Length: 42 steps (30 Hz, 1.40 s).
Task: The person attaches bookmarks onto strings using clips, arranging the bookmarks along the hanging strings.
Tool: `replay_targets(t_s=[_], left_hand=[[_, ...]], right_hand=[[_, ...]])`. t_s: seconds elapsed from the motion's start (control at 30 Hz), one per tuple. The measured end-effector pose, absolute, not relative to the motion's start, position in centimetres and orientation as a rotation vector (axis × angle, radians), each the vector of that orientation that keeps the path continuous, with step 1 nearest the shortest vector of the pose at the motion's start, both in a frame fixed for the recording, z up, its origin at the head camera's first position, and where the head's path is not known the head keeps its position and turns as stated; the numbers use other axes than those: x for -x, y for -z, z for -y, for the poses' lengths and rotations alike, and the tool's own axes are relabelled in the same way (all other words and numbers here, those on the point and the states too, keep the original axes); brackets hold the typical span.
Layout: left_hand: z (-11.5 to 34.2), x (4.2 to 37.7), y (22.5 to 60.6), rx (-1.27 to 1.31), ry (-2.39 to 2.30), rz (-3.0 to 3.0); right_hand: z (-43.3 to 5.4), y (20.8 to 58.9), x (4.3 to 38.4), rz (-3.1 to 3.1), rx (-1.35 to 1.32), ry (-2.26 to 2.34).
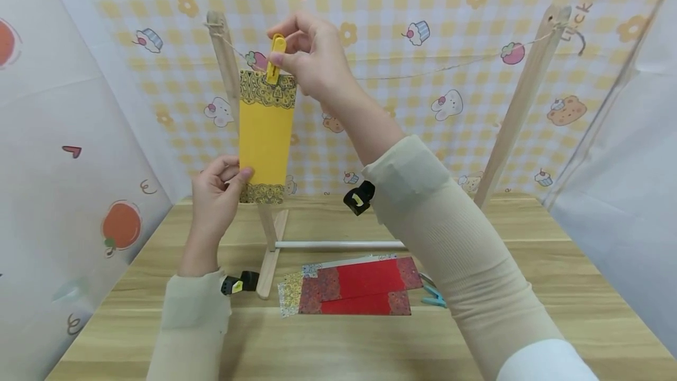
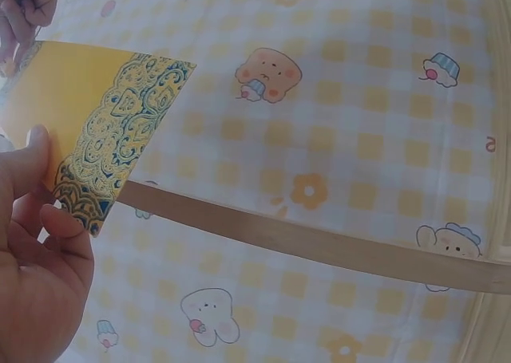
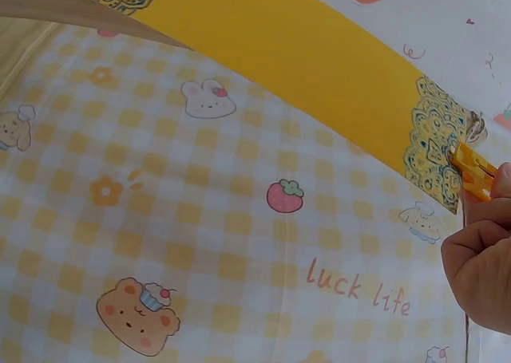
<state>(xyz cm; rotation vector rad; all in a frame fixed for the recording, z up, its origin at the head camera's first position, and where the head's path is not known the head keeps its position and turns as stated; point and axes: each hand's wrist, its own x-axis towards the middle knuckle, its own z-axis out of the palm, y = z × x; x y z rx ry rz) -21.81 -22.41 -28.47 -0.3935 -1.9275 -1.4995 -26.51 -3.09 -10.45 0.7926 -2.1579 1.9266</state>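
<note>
A yellow paper card point(image 1: 265, 140) with dark lace-like bands at both ends hangs upright by the left post, at the string. My right hand point(image 1: 319, 54) pinches a yellow clothespin point(image 1: 273, 72) between thumb and fingers, its jaws at the card's top edge. In the right wrist view the clothespin point(image 3: 476, 174) overlaps the patterned band beside the string. Lower down, my left hand point(image 1: 215, 193) pinches the card's left edge near the bottom band. The left wrist view shows the thumb on the card's face point(image 2: 88, 76) and the fingers behind it.
A thin string point(image 1: 423, 72) runs between two wooden posts point(image 1: 520, 104), joined low by a white rod point(image 1: 338, 244). Red cards point(image 1: 370, 278) lie overlapped on the wooden table point(image 1: 338, 343) with other patterned ones. A light-blue clothespin point(image 1: 435, 296) lies right of them.
</note>
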Motion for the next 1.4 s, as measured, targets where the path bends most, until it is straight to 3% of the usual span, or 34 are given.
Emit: replay_targets(t_s=[0.9, 1.4], left_hand=[[22.2, 22.4, 28.7, 0.413, 1.467, 1.962], [22.1, 21.7, 29.6, 0.323, 1.439, 2.105]], right_hand=[[2.5, 10.9, 26.6, 2.320, -0.920, -1.825], [-1.6, 12.8, 25.4, 2.025, -1.002, -2.041]])
